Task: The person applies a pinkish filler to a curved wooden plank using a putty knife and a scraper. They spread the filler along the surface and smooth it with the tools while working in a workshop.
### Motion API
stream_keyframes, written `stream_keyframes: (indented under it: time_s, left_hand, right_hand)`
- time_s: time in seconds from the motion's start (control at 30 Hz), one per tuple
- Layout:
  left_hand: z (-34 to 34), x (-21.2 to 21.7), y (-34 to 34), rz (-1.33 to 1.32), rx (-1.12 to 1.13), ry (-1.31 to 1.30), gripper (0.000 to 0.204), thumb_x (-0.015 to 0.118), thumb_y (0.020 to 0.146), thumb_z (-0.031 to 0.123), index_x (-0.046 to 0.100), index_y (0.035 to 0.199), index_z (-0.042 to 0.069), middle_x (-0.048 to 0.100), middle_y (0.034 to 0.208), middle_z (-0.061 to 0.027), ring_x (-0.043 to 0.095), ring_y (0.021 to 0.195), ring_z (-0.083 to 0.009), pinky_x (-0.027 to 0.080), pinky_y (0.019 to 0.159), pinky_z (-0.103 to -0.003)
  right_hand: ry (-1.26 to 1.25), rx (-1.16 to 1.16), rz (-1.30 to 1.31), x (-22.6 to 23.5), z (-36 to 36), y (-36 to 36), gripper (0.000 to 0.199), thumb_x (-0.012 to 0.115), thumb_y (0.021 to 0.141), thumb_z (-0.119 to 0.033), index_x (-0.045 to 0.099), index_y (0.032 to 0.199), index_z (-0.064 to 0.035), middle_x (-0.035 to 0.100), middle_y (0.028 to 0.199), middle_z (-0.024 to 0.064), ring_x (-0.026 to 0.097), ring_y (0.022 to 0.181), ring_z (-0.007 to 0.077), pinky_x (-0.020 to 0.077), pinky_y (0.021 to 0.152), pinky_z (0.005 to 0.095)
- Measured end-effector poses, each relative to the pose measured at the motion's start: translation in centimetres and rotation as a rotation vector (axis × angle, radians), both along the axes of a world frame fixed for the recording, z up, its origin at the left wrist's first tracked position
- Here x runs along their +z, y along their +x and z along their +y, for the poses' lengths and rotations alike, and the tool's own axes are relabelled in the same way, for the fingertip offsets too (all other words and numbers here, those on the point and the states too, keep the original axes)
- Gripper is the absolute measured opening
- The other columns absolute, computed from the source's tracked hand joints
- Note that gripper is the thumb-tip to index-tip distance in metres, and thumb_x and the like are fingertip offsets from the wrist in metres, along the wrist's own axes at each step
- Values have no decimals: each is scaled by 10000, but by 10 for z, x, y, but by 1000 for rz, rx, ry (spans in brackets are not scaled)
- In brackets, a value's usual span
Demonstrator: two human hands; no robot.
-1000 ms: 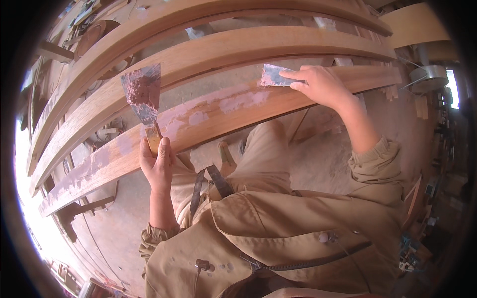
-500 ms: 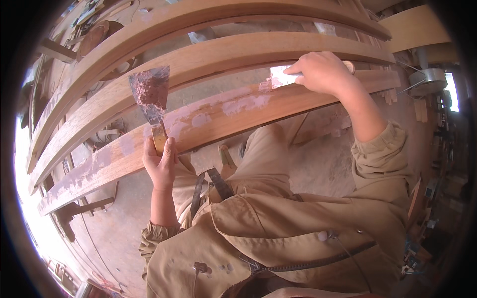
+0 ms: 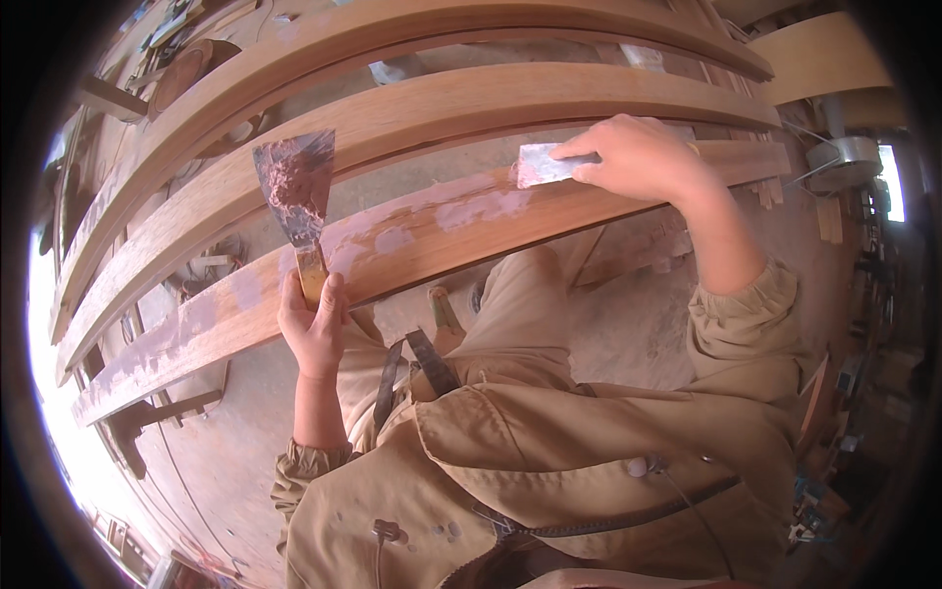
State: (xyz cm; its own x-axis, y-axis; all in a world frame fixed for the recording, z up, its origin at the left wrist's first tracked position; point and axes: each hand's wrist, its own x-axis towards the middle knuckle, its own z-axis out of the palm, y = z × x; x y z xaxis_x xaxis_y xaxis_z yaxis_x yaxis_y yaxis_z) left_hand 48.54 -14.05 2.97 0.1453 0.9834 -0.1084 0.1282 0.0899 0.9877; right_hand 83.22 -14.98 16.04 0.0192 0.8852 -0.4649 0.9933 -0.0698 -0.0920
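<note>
The left hand point(image 3: 314, 329), at about 8 o'clock from the middle of the view, is clenched around the wooden handle of a wide putty knife point(image 3: 297, 196) — its blade stands upright, fanning toward 11 o'clock, and carries a smear of pinkish filler. The right hand point(image 3: 643, 157), up at 1 o'clock, grips a small flat metal scraper point(image 3: 542, 165) with fingers pressed on top; the scraper's edge lies on the upper face of the nearest curved wooden plank point(image 3: 549, 221).

That plank runs from 9 o'clock low on the left up to 2 o'clock, and patches of pale pink filler point(image 3: 471, 208) mark it between the two hands and further down toward 9 o'clock. Two more curved planks point(image 3: 471, 103) arc above it toward 12 o'clock, apart from each other. Below the planks lies a dusty floor point(image 3: 628, 324). The person wears a tan work jacket point(image 3: 549, 461).
</note>
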Motion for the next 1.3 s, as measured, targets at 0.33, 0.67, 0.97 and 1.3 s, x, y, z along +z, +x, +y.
stream_keyframes:
  time_s: [0.33, 0.67, 0.97, 1.3]
  left_hand:
    - [0, 0, -2, 3, -26, 0, 196, 623, 872, 184, 516, 855, 21, 507, 604, 2, 432, 465, -52, 335, 424, -195]
    - [2, 1, 1, 9, -54, 8, 187, 611, 879, 176, 512, 874, 17, 506, 604, 5, 429, 470, -44, 333, 426, -188]
    - [0, -1, 3, 11, -15, 10, 183, 620, 874, 168, 515, 882, 18, 511, 602, 6, 439, 473, -46, 345, 427, -189]
    - [0, -2, 2, -2, -26, -2, 190, 626, 870, 180, 516, 864, 26, 516, 606, 2, 436, 472, -45, 347, 435, -189]
  right_hand:
    - [-123, 94, -390, -1, 25, -9, 301, 552, 799, -104, 665, 1064, -193, 654, 925, 113, 607, 874, 298, 490, 753, 387]
    - [-86, 52, -358, -7, 18, -4, 297, 562, 786, -114, 667, 1039, -226, 650, 921, 108, 600, 867, 301, 486, 735, 392]
    - [89, -155, -37, -21, -22, 13, 306, 531, 840, -220, 623, 1131, -198, 633, 992, 132, 574, 934, 324, 453, 824, 403]
    - [89, -53, -61, -17, -14, 42, 321, 559, 817, -162, 639, 1119, -236, 645, 1001, 96, 586, 948, 282, 449, 838, 399]
